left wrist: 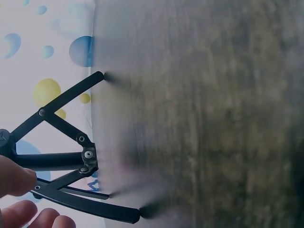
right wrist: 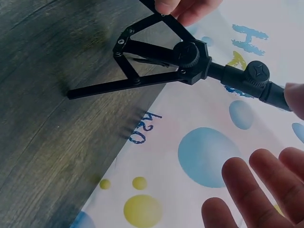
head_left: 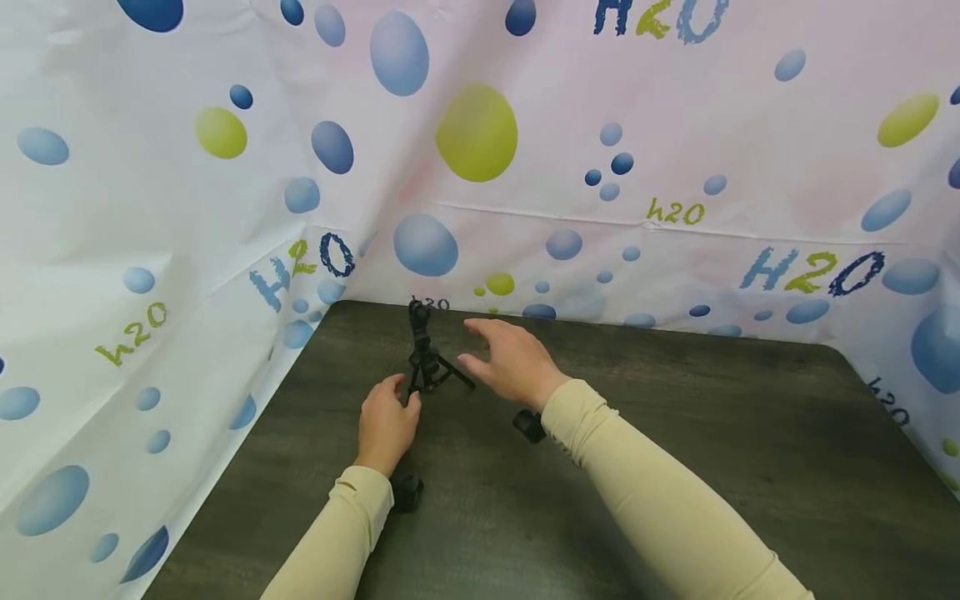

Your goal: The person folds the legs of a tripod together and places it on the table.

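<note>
A small black tripod (head_left: 423, 354) stands on the dark table with its legs spread, near the far edge. My left hand (head_left: 387, 425) pinches one of its legs between thumb and fingers; the left wrist view shows the leg (left wrist: 85, 202) beside the thumb (left wrist: 16, 176). My right hand (head_left: 517, 358) is held to the right of the tripod, its fingers straight and apart. In the right wrist view the right thumb (right wrist: 295, 97) overlaps the end of the centre column (right wrist: 237, 80); whether it touches cannot be told. The knobs and hinged braces show there too.
Dark wood-grain table (head_left: 675, 433) extends to the right and towards me. A white sheet (head_left: 570, 167) printed with blue and green drops hangs behind and to the left. Black wrist cameras sit under the left wrist (head_left: 407, 493) and right wrist (head_left: 528, 426).
</note>
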